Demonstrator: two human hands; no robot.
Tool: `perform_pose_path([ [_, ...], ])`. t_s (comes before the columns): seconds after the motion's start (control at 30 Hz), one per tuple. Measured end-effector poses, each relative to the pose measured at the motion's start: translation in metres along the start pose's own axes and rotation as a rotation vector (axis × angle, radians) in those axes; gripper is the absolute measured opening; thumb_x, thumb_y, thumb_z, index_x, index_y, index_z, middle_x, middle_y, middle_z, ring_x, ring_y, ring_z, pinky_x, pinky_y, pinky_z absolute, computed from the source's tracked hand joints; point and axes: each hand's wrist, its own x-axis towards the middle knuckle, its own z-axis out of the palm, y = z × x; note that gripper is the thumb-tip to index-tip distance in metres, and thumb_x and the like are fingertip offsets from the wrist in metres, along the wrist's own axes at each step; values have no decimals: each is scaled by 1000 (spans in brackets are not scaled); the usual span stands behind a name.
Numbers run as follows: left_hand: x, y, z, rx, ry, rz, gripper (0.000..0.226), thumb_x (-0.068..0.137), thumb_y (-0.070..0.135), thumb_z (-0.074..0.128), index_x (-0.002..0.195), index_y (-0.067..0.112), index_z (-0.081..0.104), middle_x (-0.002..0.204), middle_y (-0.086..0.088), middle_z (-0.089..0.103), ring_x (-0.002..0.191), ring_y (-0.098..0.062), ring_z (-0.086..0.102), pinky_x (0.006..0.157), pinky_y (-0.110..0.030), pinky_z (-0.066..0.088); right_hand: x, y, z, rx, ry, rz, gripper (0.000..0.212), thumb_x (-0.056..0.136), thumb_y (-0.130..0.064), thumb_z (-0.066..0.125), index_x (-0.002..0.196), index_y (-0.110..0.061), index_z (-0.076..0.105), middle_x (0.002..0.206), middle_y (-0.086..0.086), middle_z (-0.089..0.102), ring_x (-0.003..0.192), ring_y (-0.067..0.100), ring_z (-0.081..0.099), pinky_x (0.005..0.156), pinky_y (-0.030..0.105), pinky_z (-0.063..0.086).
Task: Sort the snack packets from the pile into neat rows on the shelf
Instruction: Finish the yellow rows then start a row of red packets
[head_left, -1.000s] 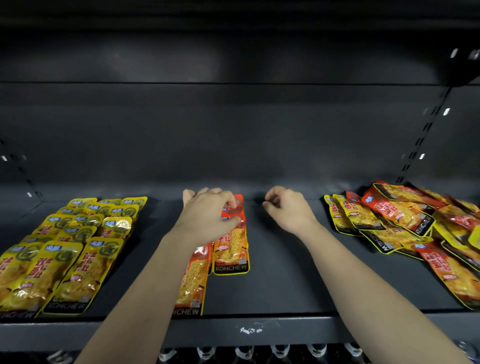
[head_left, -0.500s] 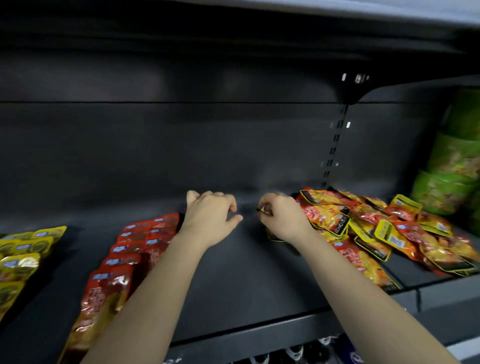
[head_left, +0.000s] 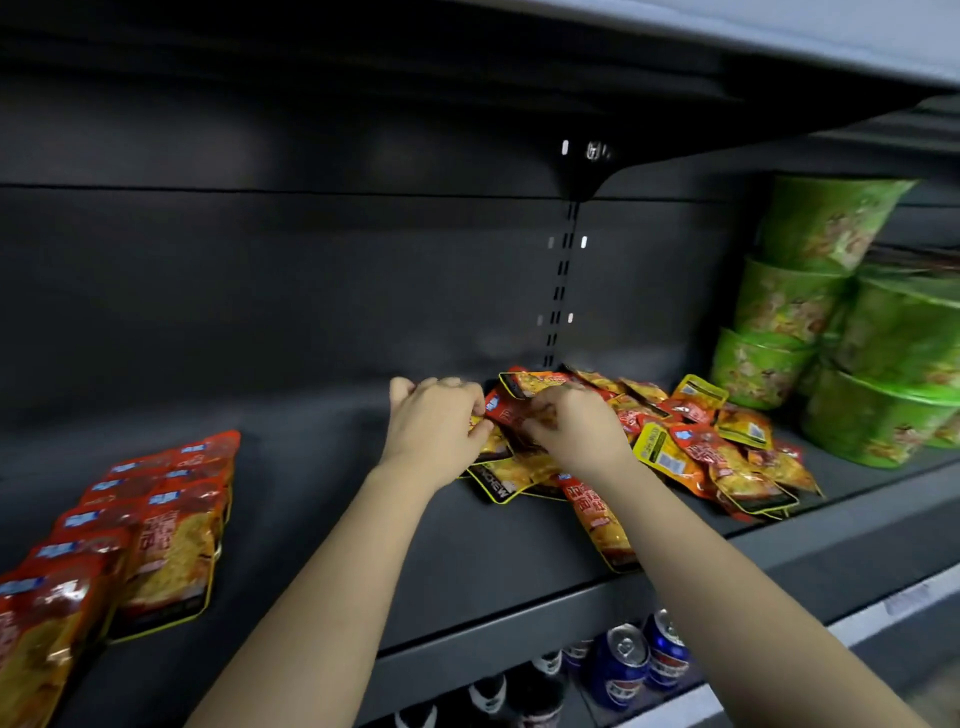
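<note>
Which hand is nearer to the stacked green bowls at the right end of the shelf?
The right hand. It is in the packet pile, which lies just left of the green bowls. The left hand is at the pile's left edge, farther away.

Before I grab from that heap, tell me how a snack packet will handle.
Probably floppy and light: the packets in the pile lie flat and thin, bent over one another. Their glossy film may be slippery. Lifting one could shift its neighbours, since they overlap loosely.

pile (head_left: 691, 447): red/yellow packets, jumbled, shelf (head_left: 467, 545) right | rows (head_left: 156, 519): red packets, overlapped, left
</note>
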Motion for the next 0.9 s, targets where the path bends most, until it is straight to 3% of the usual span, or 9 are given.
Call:
perform_pose_path([
  [0.17,-13,-7,12,12,65,-23,21,93,45,49,104,32,61,96,12,57,99,-13,54,89,-33,23,-1,7,3,-93,47,63,37,86,-41,66,110,-12,68,108,6,63,101,28,59,76,37,55],
  [0.37,-16,-12,16,53,42,-47,24,93,46,48,108,32,61,100,11,59,100,-13,54,91,-33,25,2,3,4,-160,19,96,51,82,-40,72,121,-9,60,116,11,62,115,32,53,88,39,50],
  [0.5,-17,-12,17,44,45,-52,25,93,46,48,108,32,62,99,11,59,99,-14,54,89,-33,24,5,4,-2,-95,-41,149,57,77,-41,77,120,-6,62,118,13,62,110,32,56,87,39,51],
  [0.67,-15,-14,19,-180,80,-149,28,93,47,51,113,30,60,113,10,56,101,-14,57,89,-33,25,9,6,-23,291,-131,254,46,79,-25,78,117,-4,65,108,8,65,104,25,61,81,30,47],
  [0.77,-13,-11,20,-388,95,-229,31,92,48,52,114,28,59,114,8,56,99,-15,60,97,-40,36,3,4,-32,642,-143,301,25,80,-14,76,101,-8,63,87,2,60,83,19,59,69,25,46],
  [0.83,-14,-5,17,-610,59,-275,33,90,51,54,112,26,60,111,8,59,95,-13,63,89,-44,49,-1,1,-34,820,-200,296,20,82,-12,75,95,-9,60,78,2,62,66,16,59,56,22,44],
  [0.9,-16,2,11,-789,-9,-305,30,89,50,57,106,25,61,102,9,64,89,-8,64,76,-31,53,-4,-2,-33,948,-255,291,19,82,-13,74,95,-9,61,78,7,68,63,16,61,51,21,43],
])
